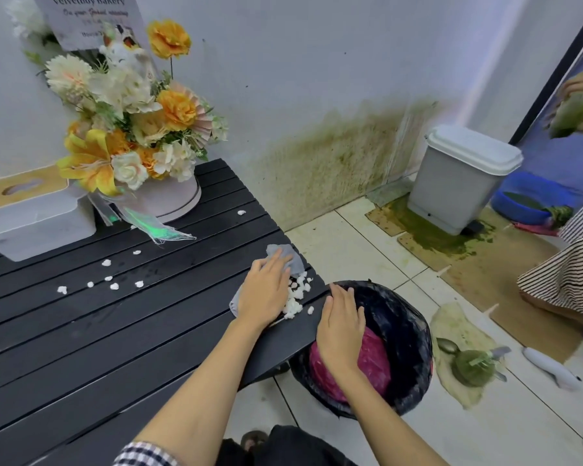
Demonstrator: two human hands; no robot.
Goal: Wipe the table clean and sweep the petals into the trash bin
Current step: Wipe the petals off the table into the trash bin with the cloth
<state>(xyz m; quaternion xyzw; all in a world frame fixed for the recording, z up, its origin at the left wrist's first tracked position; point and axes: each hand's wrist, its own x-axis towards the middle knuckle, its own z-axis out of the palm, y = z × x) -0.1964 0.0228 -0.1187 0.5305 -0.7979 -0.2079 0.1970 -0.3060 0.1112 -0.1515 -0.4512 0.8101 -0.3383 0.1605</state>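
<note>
Petals (115,286) are lying scattered mid-worktop, white against the black slatted worktop (81,348), below a white tissue box (37,227) and a flower arrangement (128,129) standing at the back left corner. Toward the right edge, the left hand (265,292), its grip flat with fingers straight, is pressing a grey cloth (285,255) against a heap of petals (295,297). Just past that edge, the right hand (342,327), fingers straight and holding nothing, is resting on the rim of the black-lined trash bin (408,331) standing on the floor.
</note>
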